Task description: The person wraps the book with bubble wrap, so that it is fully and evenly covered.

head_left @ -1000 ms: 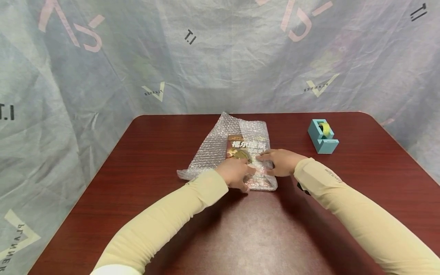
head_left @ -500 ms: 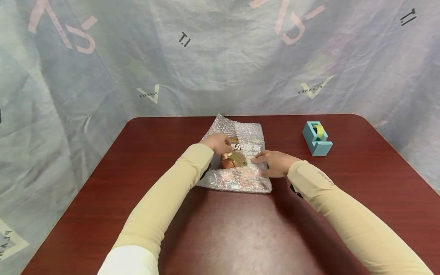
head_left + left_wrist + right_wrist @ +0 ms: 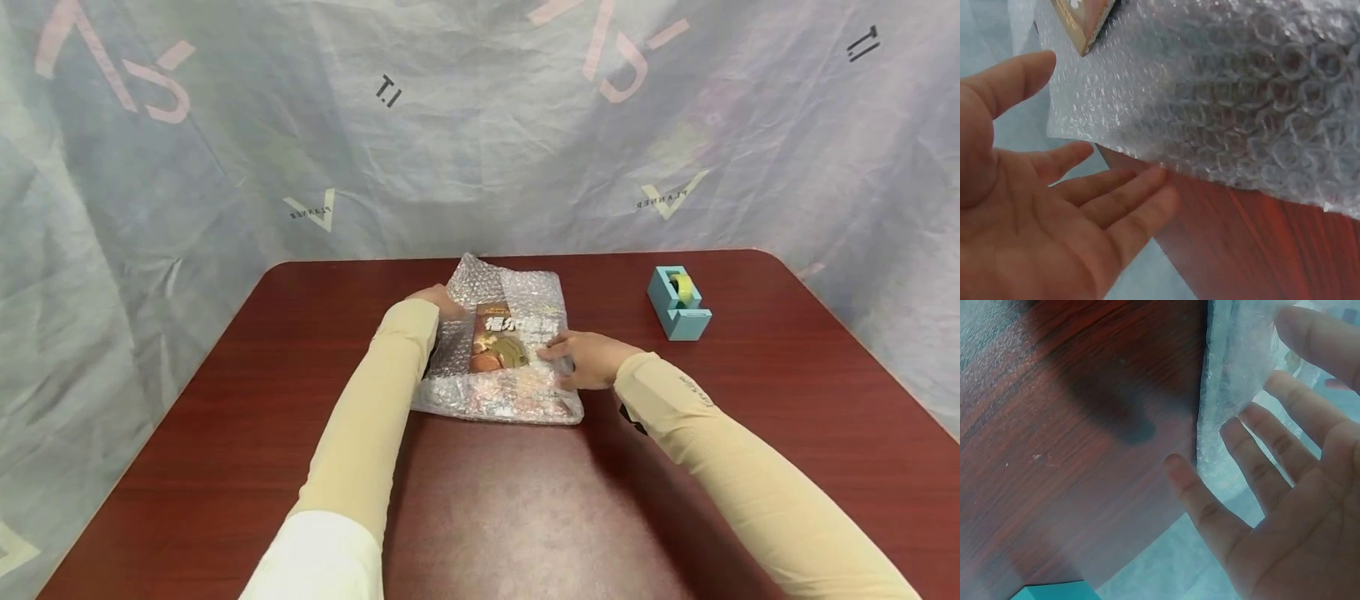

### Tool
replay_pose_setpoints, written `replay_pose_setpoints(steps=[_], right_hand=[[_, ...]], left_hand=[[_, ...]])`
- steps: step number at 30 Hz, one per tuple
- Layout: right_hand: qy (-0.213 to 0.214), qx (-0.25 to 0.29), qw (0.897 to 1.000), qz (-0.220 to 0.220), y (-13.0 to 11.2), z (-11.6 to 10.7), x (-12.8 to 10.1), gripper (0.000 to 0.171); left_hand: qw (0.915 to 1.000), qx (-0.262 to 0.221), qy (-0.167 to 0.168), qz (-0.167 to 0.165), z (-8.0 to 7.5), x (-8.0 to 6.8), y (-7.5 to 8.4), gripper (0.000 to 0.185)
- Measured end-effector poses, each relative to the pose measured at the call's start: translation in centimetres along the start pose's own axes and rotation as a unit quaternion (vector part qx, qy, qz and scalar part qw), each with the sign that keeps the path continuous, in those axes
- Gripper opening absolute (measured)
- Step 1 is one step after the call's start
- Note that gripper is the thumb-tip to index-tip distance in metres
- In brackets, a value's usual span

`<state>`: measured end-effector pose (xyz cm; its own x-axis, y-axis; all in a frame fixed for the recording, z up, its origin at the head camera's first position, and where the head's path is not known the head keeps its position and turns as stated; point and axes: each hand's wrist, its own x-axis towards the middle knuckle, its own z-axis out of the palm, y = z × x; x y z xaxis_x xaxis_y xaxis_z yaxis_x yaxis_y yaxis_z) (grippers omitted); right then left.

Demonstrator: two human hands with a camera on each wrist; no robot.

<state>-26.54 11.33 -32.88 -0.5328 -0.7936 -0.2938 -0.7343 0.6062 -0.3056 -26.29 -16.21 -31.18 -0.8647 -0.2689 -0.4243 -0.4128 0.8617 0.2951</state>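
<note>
While the splayed right hand [image 3: 588, 358] touches bumpy bubble wrap [image 3: 482, 283], the outstretched, empty left hand [image 3: 1038, 215] is alongside.

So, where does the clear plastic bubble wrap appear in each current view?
Head: the clear plastic bubble wrap lies mid-picture.
Left wrist: it fills much of the upper and right part, beside the left hand.
Right wrist: a strip at the top, right of centre, partly behind the right hand.
Shared landmark: the dark-red wooden table.
</note>
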Motion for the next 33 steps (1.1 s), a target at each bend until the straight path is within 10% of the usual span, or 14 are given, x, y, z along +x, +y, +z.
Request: replay_pose_setpoints(steps=[9,15,27,33], right_hand=[[0.002,0.000,1.000,-0.003,0.0,-0.2,0.2,0.059],[0.005,-0.012,1.000,-0.014,-0.1,-0.2,0.1,0.057],[0.002,-0.022,1.000,-0.012,-0.3,-0.3,0.0,0.058],[0.001,-0.018,1.000,-0.007,-0.4,-0.1,0.1,0.058]], left_hand=[[0.9966,-0.027,0.074,0.027,0.0,-0.6,0.1,0.074],[0.9882,0.051,0.134,0.052,0.9,-0.9,1.7,0.047],[0.9846,0.085,0.130,0.081,2.1,-0.5,2.8,0.027],[0.9771,0.120,0.151,0.089,3.2,-0.3,3.5,0.057]])
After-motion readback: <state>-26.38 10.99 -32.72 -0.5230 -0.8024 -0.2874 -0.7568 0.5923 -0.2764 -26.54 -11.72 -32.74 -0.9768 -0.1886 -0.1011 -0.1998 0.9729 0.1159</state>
